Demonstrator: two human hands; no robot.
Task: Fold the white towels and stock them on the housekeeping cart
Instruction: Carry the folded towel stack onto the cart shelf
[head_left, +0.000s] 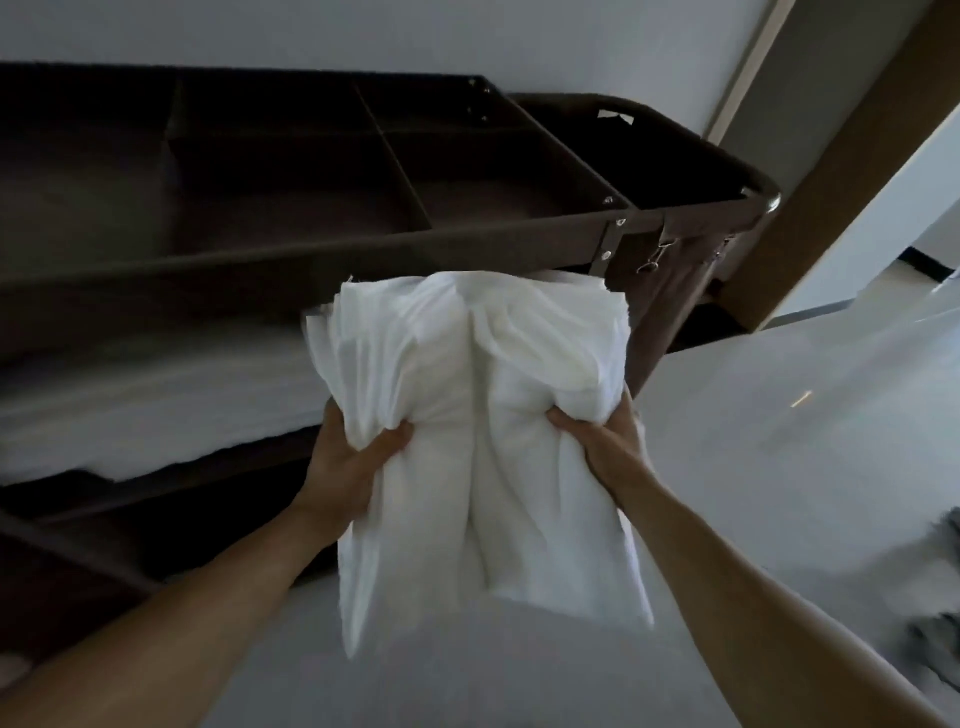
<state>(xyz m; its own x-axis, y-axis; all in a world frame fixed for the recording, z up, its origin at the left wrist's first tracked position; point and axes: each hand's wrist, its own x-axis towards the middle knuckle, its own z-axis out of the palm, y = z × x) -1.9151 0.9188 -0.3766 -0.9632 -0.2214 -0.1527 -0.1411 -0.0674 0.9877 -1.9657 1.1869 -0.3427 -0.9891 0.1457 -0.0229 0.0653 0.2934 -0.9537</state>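
White folded cloth towel bundle (478, 415), layered at its left edge, is held in the air before the front rim of the dark brown housekeeping cart (311, 260), near the cart's right end. Its far edge reaches the opening under the top tray. Both bare forearms stretch forward. The left hand (348, 462) grips the bundle's left side and the right hand (597, 441) grips its right side, thumbs pressed into the top and fingers hidden beneath. Two hands hold one bundle; the number of towels in it cannot be told. Five tray compartments show. One blurred stack of white linen (156, 395) lies on the shelf below. One dark fabric bag (670, 156) hangs at the cart's right end.
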